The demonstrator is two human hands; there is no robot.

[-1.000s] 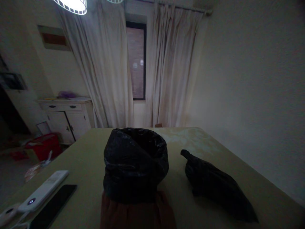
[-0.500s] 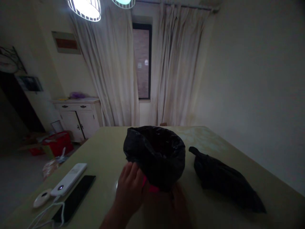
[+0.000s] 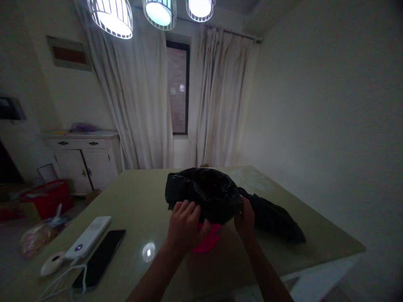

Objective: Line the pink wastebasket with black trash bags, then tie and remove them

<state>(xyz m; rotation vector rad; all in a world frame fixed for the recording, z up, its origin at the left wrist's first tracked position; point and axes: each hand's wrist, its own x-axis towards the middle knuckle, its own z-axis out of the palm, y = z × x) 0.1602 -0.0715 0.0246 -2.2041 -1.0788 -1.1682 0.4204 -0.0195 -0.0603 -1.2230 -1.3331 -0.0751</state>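
Black bag (image 3: pixel 204 193) lining pink bin (image 3: pixel 208 239) at frame centre on tabletop (image 3: pixel 141 201); left hand (image 3: pixel 185 224) grip clenched on bag's near-left edge; right hand (image 3: pixel 244 218) grip grasping bag's right edge; second black bag (image 3: pixel 273 218) just right, lying flat.

We are seeing bare tabletop (image 3: pixel 138 197) lying open left of the lined bin (image 3: pixel 204 195); a phone (image 3: pixel 100 258) and white remote (image 3: pixel 88 242) are blocking the near left, and a black bag (image 3: pixel 273 218) is crowding the right, touching the bin.
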